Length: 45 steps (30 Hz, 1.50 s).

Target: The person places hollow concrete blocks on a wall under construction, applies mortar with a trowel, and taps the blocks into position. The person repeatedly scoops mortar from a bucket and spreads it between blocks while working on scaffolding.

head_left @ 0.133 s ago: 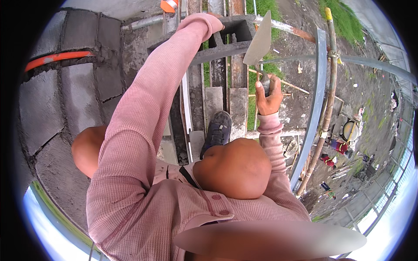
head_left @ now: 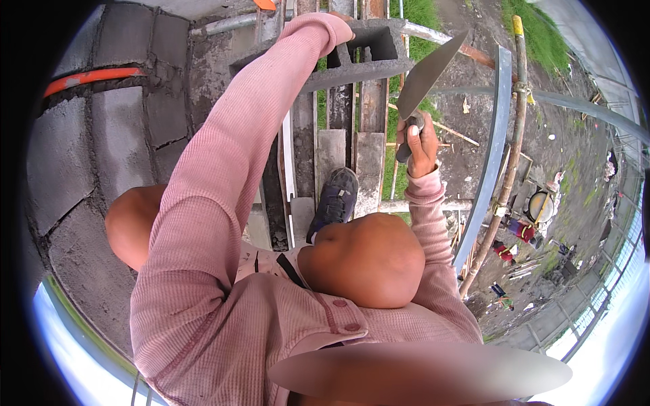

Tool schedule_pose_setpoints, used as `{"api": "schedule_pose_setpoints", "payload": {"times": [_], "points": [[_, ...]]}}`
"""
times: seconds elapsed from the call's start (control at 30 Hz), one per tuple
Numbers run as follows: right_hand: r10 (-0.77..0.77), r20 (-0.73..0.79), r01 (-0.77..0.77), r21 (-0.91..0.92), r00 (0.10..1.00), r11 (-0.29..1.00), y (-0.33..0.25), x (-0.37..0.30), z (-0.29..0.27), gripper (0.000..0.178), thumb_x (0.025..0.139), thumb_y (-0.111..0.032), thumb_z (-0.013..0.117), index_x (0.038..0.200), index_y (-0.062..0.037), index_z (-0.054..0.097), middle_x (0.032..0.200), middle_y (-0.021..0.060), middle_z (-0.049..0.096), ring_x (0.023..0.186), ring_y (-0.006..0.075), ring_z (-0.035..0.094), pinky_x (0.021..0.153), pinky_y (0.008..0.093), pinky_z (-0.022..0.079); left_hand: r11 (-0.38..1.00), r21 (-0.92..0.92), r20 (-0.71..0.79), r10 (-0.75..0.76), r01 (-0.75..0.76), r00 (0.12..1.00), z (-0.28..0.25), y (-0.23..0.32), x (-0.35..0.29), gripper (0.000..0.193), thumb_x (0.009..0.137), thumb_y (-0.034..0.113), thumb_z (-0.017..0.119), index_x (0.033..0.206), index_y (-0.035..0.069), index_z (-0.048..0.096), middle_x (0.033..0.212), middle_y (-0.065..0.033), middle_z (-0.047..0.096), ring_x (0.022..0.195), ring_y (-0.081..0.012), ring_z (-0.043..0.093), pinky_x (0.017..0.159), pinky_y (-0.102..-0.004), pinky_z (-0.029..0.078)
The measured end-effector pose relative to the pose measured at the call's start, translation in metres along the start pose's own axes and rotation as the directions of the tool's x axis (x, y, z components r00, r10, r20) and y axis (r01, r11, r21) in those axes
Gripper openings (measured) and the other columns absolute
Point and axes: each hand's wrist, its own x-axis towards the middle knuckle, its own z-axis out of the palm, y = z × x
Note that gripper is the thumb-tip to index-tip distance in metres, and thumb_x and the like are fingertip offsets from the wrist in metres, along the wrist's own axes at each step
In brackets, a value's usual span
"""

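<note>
In the head view, the left hand is at the far edge of a hollow concrete block, top centre above the planks; the pink sleeve covers most of the hand, so I cannot tell how firmly it grips. The right hand is wrapped around the handle of a trowel, blade tilted up just beside the block's right end. Good practice here would be steadying the block against rocking and keeping the blade's edge clear of the left fingers. The block wall bounds the left side; a grey metal bar and a yellow-tipped pole limit the right. Free air between trowel and bar should allow a modest swing. Grass shows through gaps beside the planks, so dropped things could fall through.
</note>
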Motion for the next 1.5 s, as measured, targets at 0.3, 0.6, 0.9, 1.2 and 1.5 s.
{"api": "schedule_pose_setpoints", "payload": {"times": [0.3,0.6,0.9,1.2,1.5], "points": [[-0.037,-0.060,0.015,-0.339,0.997,0.941,0.018,0.037,-0.006,0.036,0.100,-0.035,0.045,0.109,-0.0021,0.055,0.057,0.0029,0.052,0.048,0.0126,0.051,0.046,0.0275,0.039,0.999,-0.040,-0.007,0.003,-0.004,1.000,0.004,-0.003,-0.004,0.069,0.078,0.040,0.076,0.137,0.015,0.050,0.130,-0.0170,0.057,0.115,-0.0314,0.057,0.099,-0.0495,0.044],[-0.206,0.113,0.224,-0.705,0.972,0.673,0.030,0.052,-0.010,0.035,0.098,-0.029,0.049,0.118,0.0005,0.051,0.089,0.0214,0.063,0.066,0.0439,0.059,0.062,0.0432,0.048,0.997,-0.075,-0.008,-0.017,0.016,1.000,0.009,-0.009,-0.021,0.065,0.079,0.038,0.076,0.134,0.013,0.053,0.126,-0.0156,0.059,0.111,-0.0297,0.057,0.097,-0.0457,0.043],[-0.384,-0.020,0.373,-0.195,0.923,0.907,-0.011,0.045,-0.018,0.038,0.100,-0.029,0.044,0.115,0.0037,0.055,0.076,0.0119,0.062,0.061,0.0208,0.061,0.056,0.0327,0.047,0.993,-0.111,0.003,-0.037,0.037,0.999,0.025,-0.029,-0.025,0.061,0.079,0.036,0.077,0.132,0.012,0.056,0.123,-0.0141,0.061,0.107,-0.0279,0.057,0.095,-0.0419,0.043],[-0.012,-0.360,-0.115,-0.329,0.933,0.937,0.003,-0.058,0.028,0.049,0.089,-0.042,0.061,0.113,0.0003,0.058,0.095,0.0279,0.063,0.080,0.0453,0.061,0.072,0.0482,0.050,0.899,-0.436,0.090,0.078,-0.031,0.993,0.032,-0.070,0.054,0.058,0.079,0.033,0.078,0.129,0.010,0.059,0.120,-0.0127,0.062,0.103,-0.0261,0.057,0.094,-0.0381,0.043],[0.496,-0.636,-0.653,-0.017,0.592,0.757,0.036,-0.233,0.061,0.041,0.089,-0.042,0.060,0.110,-0.0075,0.057,0.082,0.0237,0.066,0.078,0.0453,0.063,0.073,0.0510,0.050,0.894,-0.335,-0.101,0.280,-0.297,0.955,0.002,-0.051,0.086,0.059,0.085,0.032,0.075,0.127,-0.005,0.056,0.117,-0.0149,0.065,0.103,-0.0168,0.059,0.092,-0.0273,0.043]]}}
